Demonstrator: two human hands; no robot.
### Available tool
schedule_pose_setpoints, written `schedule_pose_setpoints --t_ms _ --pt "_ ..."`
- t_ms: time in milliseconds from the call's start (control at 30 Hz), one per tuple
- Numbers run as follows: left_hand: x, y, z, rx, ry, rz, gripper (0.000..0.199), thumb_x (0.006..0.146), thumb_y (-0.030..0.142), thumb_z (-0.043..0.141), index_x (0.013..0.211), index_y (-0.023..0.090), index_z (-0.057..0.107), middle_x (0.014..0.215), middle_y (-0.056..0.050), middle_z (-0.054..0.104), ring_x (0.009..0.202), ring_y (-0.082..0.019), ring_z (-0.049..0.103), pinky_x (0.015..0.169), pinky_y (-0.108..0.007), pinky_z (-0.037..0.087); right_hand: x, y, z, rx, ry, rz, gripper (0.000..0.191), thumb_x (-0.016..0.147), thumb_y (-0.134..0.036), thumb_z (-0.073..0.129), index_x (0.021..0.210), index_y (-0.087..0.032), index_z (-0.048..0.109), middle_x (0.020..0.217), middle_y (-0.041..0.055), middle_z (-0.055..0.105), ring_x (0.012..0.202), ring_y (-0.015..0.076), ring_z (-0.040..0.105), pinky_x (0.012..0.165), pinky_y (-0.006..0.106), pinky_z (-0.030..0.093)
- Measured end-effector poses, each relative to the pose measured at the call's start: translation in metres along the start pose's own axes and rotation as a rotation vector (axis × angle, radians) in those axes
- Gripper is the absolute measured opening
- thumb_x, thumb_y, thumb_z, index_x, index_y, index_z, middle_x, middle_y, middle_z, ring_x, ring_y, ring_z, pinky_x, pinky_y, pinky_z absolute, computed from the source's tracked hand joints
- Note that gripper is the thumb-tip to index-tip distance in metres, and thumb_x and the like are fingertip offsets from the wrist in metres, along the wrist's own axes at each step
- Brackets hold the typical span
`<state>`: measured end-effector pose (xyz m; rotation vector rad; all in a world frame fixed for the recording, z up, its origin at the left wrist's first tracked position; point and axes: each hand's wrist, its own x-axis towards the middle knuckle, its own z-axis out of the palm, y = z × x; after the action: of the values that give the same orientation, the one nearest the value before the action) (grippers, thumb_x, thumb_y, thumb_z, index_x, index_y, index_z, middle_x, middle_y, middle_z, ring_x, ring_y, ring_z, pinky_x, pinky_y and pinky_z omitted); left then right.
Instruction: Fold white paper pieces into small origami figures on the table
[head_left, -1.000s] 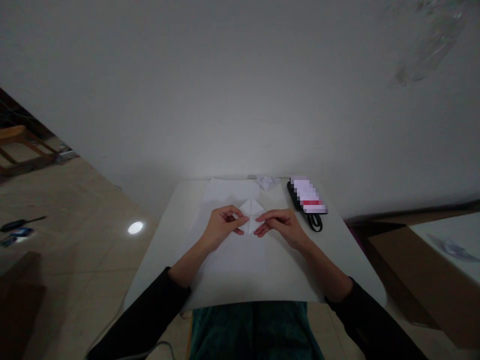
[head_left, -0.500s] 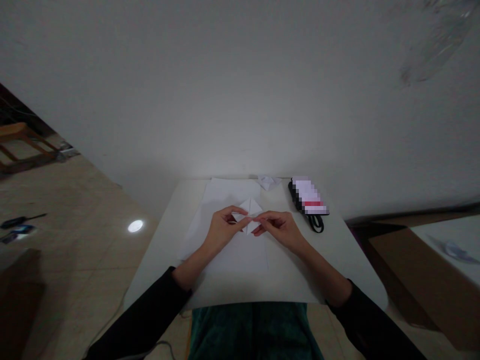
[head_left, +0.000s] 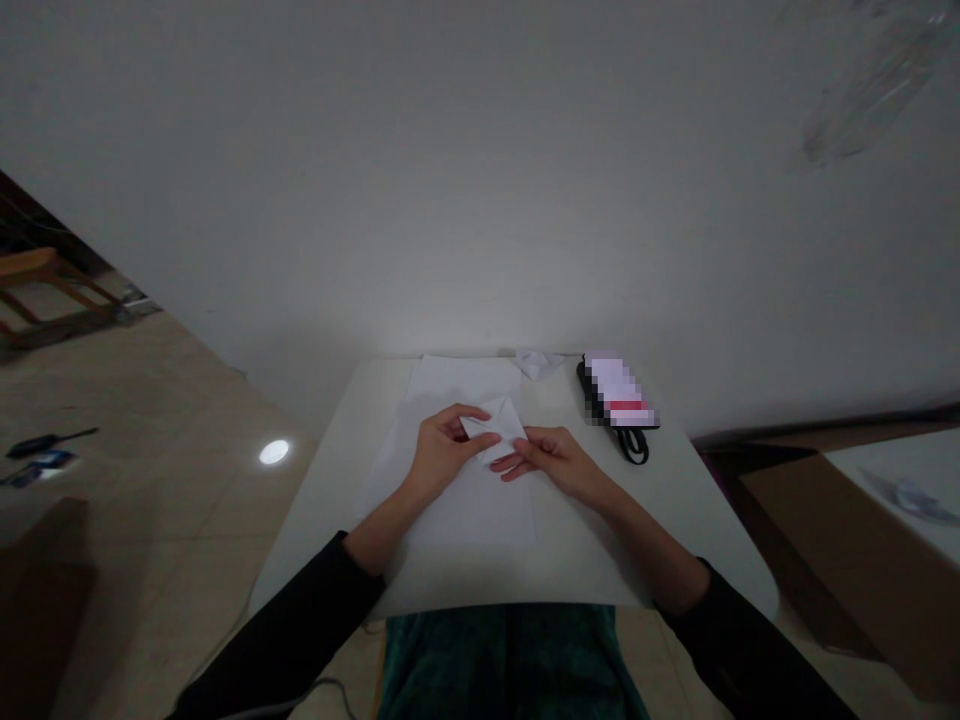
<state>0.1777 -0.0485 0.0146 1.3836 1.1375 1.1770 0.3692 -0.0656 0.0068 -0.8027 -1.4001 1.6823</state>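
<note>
A small folded white paper (head_left: pixel 507 421) is held between both hands above the middle of the table. My left hand (head_left: pixel 448 447) grips its left side, thumb on top and fingers behind. My right hand (head_left: pixel 553 458) pinches the lower right edge, with some fingertips showing under the paper. Beneath them lie flat white sheets (head_left: pixel 465 510). Another folded paper piece (head_left: pixel 538 364) rests at the table's back edge.
On the white table (head_left: pixel 330 540), a phone with a pixelated screen (head_left: pixel 619 390) lies at the back right on a black item with a looped strap (head_left: pixel 632 445). A wall rises behind. Cardboard (head_left: pixel 832 520) is at the right, a wooden stool (head_left: pixel 45 270) at far left.
The folded paper has turned and tilted in my hands. My right thumb has moved down onto its lower right edge, and the two thumbs are farther apart.
</note>
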Motion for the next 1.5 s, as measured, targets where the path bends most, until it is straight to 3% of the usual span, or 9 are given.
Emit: schedule_pose_setpoints --t_ms 100,233,367,500,600,700,1100,1300,1500 --pt "0.002 0.002 -0.002 -0.005 0.007 -0.011 0.037 0.057 0.034 0.086 0.085 0.015 0.07 0.047 0.007 0.05 0.042 -0.005 0.042 0.041 -0.017 0.031 -0.002 -0.005 0.0 0.033 -0.056 0.006 0.045 0.084 -0.053 0.062 0.102 -0.012 0.066 0.09 0.0134 0.076 0.086 0.0246 0.074 0.079 0.043 0.06" --pt "0.002 0.001 -0.001 -0.029 -0.007 -0.023 0.037 0.058 0.034 0.086 0.086 0.015 0.071 0.05 0.005 0.055 0.043 -0.005 0.045 0.041 -0.017 0.032 -0.003 -0.007 0.002 0.048 -0.049 0.007 0.045 0.082 -0.052 0.064 0.103 -0.013 0.065 0.086 0.0115 0.076 0.083 0.024 0.074 0.078 0.042 0.061" --pt "-0.003 0.004 0.003 -0.075 -0.047 -0.029 0.04 0.059 0.034 0.086 0.09 0.015 0.069 0.063 0.0 0.067 0.053 -0.01 0.059 0.049 -0.019 0.044 -0.001 0.001 0.005 -0.025 0.107 -0.015 0.042 0.076 -0.049 0.071 0.098 -0.014 0.068 0.078 0.007 0.074 0.072 0.0224 0.074 0.065 0.035 0.062" --pt "-0.007 0.008 0.007 -0.17 -0.097 -0.054 0.064 0.06 0.034 0.086 0.117 0.018 0.06 0.08 -0.004 0.074 0.068 -0.017 0.069 0.063 -0.025 0.054 -0.001 0.005 0.01 -0.128 0.256 -0.084 0.036 0.075 -0.048 0.072 0.087 -0.014 0.072 0.077 0.0063 0.074 0.066 0.0229 0.074 0.055 0.03 0.061" --pt "-0.007 0.004 0.008 -0.186 -0.061 -0.062 0.044 0.066 0.04 0.082 0.098 0.014 0.068 0.078 -0.006 0.074 0.065 -0.017 0.068 0.061 -0.026 0.054 -0.003 0.002 0.013 -0.103 0.294 -0.084 0.034 0.073 -0.047 0.073 0.081 -0.014 0.073 0.07 0.0054 0.073 0.062 0.023 0.073 0.053 0.03 0.061" --pt "-0.006 -0.002 0.007 -0.174 -0.03 -0.052 0.034 0.07 0.044 0.078 0.074 0.011 0.07 0.07 -0.005 0.072 0.058 -0.015 0.064 0.055 -0.024 0.049 -0.006 -0.004 0.015 -0.093 0.294 -0.085 0.032 0.073 -0.046 0.074 0.077 -0.014 0.074 0.065 0.0056 0.073 0.059 0.0223 0.073 0.051 0.028 0.06" --pt "-0.004 -0.003 0.004 -0.279 -0.077 -0.038 0.045 0.082 0.053 0.062 0.063 0.012 0.068 0.063 -0.005 0.067 0.06 -0.016 0.061 0.062 -0.028 0.048 -0.008 -0.007 0.016 -0.121 0.271 -0.152 0.027 0.076 -0.042 0.072 0.072 -0.015 0.074 0.063 0.0041 0.073 0.052 0.0165 0.069 0.048 0.024 0.055" --pt "-0.011 -0.008 0.015 -0.181 -0.126 -0.058 0.033 0.064 0.039 0.083 0.083 0.013 0.074 0.083 -0.007 0.075 0.071 -0.018 0.067 0.068 -0.028 0.053 -0.007 0.0 0.014 -0.262 0.312 -0.181 0.032 0.08 -0.046 0.067 0.075 -0.014 0.072 0.063 0.0054 0.073 0.053 0.0183 0.07 0.047 0.025 0.055" --pt "-0.011 -0.007 0.009 -0.112 -0.048 -0.05 0.029 0.068 0.037 0.081 0.084 0.013 0.075 0.086 -0.008 0.076 0.074 -0.02 0.07 0.07 -0.03 0.056 -0.009 -0.001 0.016 -0.464 0.224 -0.22 0.034 0.087 -0.046 0.058 0.09 -0.015 0.07 0.075 0.0064 0.075 0.061 0.0174 0.072 0.055 0.025 0.059"
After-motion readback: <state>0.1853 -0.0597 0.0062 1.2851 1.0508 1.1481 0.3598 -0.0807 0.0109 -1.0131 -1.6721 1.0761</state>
